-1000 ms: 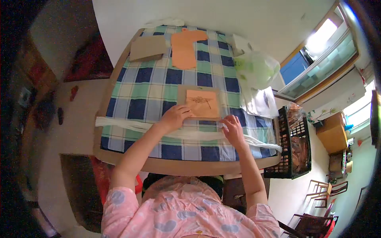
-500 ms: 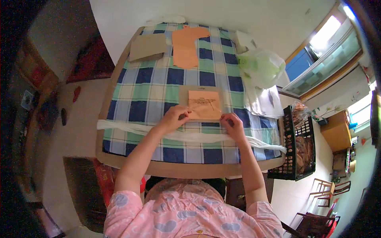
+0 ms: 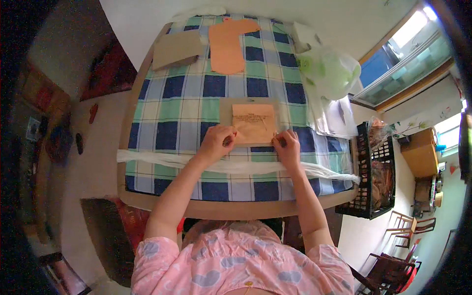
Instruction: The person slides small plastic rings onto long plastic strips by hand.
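A clear plastic bag [image 3: 253,140] with a hang hole at its top lies flat on the checked cloth, a peach-coloured sheet [image 3: 253,109] showing through it. Several lines of small dark print cross its upper part, too small to read. My left hand [image 3: 217,143] pinches the bag's lower left edge, thumb and finger pressed together. At the lower right corner, my right hand [image 3: 288,146] is closed in a similar pinch. A strip of twisted white plastic [image 3: 236,167] runs across the table under both forearms.
Toward the far side lie a larger peach-coloured piece [image 3: 227,49] and a grey-brown board [image 3: 176,49]. A white and green plastic bag [image 3: 329,71] and clear sheets [image 3: 334,118] sit on the right. A black crate [image 3: 376,172] with bagged items stands beside the table's right edge.
The view has shifted slightly, so the table's far things appear higher. My right hand's fingers have curled in more at the bag's corner; my left hand keeps its pinch.
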Tool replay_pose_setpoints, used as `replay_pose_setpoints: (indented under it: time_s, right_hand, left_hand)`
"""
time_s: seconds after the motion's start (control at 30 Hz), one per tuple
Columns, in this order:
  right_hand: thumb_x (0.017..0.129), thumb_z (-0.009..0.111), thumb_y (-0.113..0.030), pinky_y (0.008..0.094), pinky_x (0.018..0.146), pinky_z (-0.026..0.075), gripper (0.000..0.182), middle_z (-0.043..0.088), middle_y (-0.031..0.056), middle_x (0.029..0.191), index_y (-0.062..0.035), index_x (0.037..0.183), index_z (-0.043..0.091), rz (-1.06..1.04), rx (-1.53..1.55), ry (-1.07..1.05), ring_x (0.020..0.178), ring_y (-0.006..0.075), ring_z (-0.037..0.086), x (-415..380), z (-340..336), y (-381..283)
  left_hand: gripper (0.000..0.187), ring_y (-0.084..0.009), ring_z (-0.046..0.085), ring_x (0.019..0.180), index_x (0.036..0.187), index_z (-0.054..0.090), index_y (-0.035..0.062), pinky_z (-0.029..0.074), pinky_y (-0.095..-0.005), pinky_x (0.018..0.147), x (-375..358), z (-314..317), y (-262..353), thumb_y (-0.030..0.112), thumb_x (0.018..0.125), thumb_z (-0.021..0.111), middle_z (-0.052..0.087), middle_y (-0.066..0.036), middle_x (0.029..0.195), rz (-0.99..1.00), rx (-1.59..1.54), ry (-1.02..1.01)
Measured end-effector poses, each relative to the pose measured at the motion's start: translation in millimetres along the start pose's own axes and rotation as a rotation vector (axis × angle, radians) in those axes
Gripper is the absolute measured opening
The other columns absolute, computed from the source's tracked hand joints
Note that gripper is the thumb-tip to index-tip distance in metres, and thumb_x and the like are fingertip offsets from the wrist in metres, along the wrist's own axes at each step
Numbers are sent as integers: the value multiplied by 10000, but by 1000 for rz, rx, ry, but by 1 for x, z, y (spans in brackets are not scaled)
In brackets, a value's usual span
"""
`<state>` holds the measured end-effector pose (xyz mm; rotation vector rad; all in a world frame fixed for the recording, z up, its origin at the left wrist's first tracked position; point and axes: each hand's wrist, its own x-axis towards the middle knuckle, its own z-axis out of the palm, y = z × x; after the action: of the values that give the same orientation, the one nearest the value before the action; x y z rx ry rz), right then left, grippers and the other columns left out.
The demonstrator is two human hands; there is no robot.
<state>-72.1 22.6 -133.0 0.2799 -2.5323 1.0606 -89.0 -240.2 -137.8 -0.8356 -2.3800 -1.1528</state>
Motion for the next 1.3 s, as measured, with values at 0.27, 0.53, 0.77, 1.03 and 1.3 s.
replay_pose_setpoints:
  time_s: [0.27, 0.53, 0.77, 1.03, 1.3]
  right_hand:
    - [699, 653, -44, 397, 738, 423, 170, 570, 103, 837, -59, 852, 582, 58, 1, 7, 810, 296, 521, -2, 4, 0]
    - [744, 636, -33, 366, 703, 438, 179, 542, 117, 849, -48, 910, 571, -9, -46, 64, 785, 278, 525, -3, 4, 1]
    - [768, 620, -2, 347, 713, 457, 224, 554, 126, 891, -39, 984, 570, -44, -78, 46, 822, 275, 549, 0, -4, 0]
    - [767, 615, -64, 410, 715, 468, 188, 568, 169, 919, -32, 945, 562, 107, 119, -37, 835, 337, 563, 9, -7, 8]
    - [739, 591, -33, 377, 709, 470, 189, 582, 155, 824, -46, 928, 601, 165, -214, -19, 778, 307, 578, 20, -3, 18]
  left_hand:
    - [223, -288, 542, 775, 833, 499, 71, 423, -375, 712, 2, -3, 2, -16, 680, 637, 534, -71, 762, -52, 29, -1]
    - [340, -343, 476, 1035, 917, 467, 93, 407, -430, 842, -5, 3, -6, -7, 648, 648, 513, -114, 1076, -79, 213, 51]
    - [361, -351, 461, 1104, 924, 461, 89, 400, -445, 874, -5, 2, -5, 7, 636, 662, 508, -124, 1148, -122, 235, 20]
    - [331, -351, 455, 1112, 924, 457, 73, 401, -440, 881, -7, 5, -10, 24, 660, 651, 499, -125, 1161, -104, 260, 2]
    - [270, -354, 454, 1104, 923, 460, 62, 401, -443, 887, -10, 1, -8, 31, 701, 610, 495, -143, 1149, -102, 275, 1]
